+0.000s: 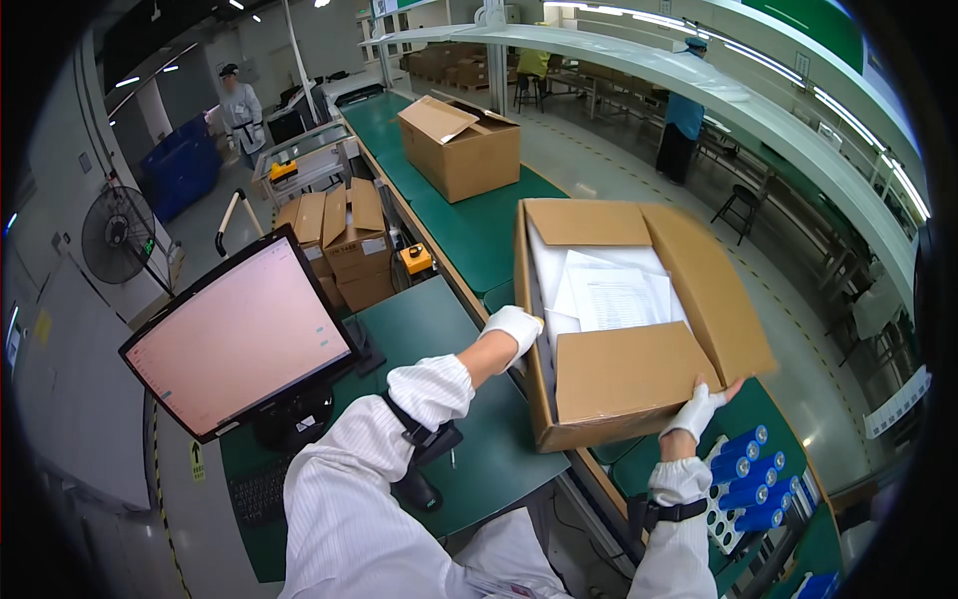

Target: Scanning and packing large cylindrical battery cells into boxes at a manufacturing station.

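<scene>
An open cardboard box sits tilted on the green line in front of me, white foam-like lining and printed paper sheets showing inside. Its far and near flaps lie folded inward, while the right flap stands outward, its outer edge blurred. My left hand, in a white glove with bare fingertips, is closed at the box's left edge; part of its grip is hidden. At the near right corner, my right hand, gloved the same way, has its thumb against the near flap and a finger under the right flap.
Blue cylinders stand in a white holder right of my right hand. A monitor, keyboard and mouse occupy the left desk. Another carton sits farther along the line. A white overhead shelf crosses above; people are in the background.
</scene>
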{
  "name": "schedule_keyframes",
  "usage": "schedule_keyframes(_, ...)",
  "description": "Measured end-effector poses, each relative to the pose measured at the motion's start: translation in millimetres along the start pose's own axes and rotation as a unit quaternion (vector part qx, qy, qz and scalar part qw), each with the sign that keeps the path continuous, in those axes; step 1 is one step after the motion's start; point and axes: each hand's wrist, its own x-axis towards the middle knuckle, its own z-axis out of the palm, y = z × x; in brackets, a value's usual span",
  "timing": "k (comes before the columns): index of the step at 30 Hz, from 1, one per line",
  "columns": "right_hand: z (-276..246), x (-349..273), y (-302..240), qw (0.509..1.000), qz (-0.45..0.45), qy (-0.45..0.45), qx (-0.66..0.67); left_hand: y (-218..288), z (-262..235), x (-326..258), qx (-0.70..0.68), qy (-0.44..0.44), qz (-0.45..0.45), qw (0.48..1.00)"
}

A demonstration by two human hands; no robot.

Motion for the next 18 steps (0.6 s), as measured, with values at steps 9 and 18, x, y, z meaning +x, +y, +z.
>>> schedule_keyframes(9, 45.7, 23.2, 3.1, 0.971, 0.129, -0.186, 0.076, -28.3, -13.9, -62.4, -0.184, 0.046, -0.113, 0.975)
schedule_keyframes(18, 62.4, -39.4, -21.3, 0.978, -0.061, -0.198, -0.032, -110.5, -21.1, -60.3, -0.233, 0.073, -0.076, 0.967)
